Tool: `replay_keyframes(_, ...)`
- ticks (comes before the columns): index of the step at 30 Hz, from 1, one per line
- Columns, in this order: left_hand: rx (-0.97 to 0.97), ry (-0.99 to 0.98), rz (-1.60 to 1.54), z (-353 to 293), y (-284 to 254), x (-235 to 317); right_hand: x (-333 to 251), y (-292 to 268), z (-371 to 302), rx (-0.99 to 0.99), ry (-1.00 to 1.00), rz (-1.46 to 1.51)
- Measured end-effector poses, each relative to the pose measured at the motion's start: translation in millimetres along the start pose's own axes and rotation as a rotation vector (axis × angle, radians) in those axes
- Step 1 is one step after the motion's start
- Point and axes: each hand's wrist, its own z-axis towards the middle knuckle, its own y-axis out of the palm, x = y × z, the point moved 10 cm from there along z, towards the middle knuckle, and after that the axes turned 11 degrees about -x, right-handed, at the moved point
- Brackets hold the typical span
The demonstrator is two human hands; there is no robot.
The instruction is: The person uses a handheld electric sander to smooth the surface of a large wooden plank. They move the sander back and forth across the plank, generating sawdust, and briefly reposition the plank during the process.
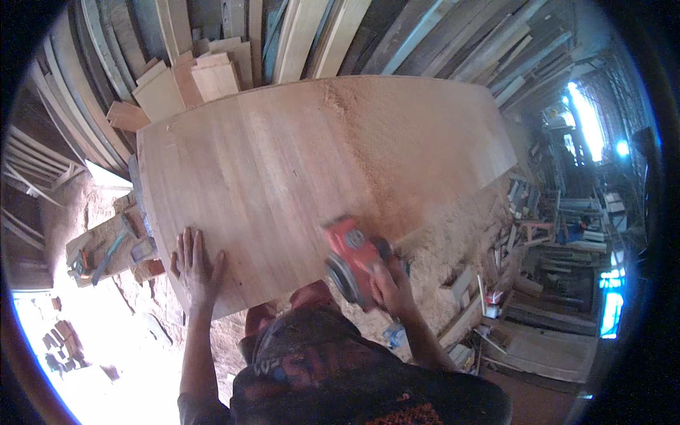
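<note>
A wide wooden panel [269, 163] made of joined boards lies in front of me, its far edge curved by the lens. My left hand [195, 269] rests flat on its near left part, fingers spread, holding nothing. My right hand [388, 287] is wrapped round the rear handle of a red handheld power tool [350, 244] with black parts, a planer or a sander; I cannot tell which. The tool's front end is over the panel's near edge, and its underside is hidden. Sawdust [425, 142] coats the panel's right half, with a ragged border near the middle.
Boards and planks [319, 35] lean along the far side, with short offcuts [191, 78] at the far left. Hand tools lie on a wooden block [106, 244] left of the panel. Wood scraps [460, 287] and sawdust cover the ground at right. Another person [577, 230] is far off right.
</note>
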Motion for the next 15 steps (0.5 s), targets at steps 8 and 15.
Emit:
replay_keyframes(8,-0.038,0.118,-0.034,67,34,129,7,-23,77,0.023,0.060,-0.351)
replay_keyframes(15,0.009,0.095,0.015,68,27,130,-223,16,291,-0.250,-0.297,-0.116)
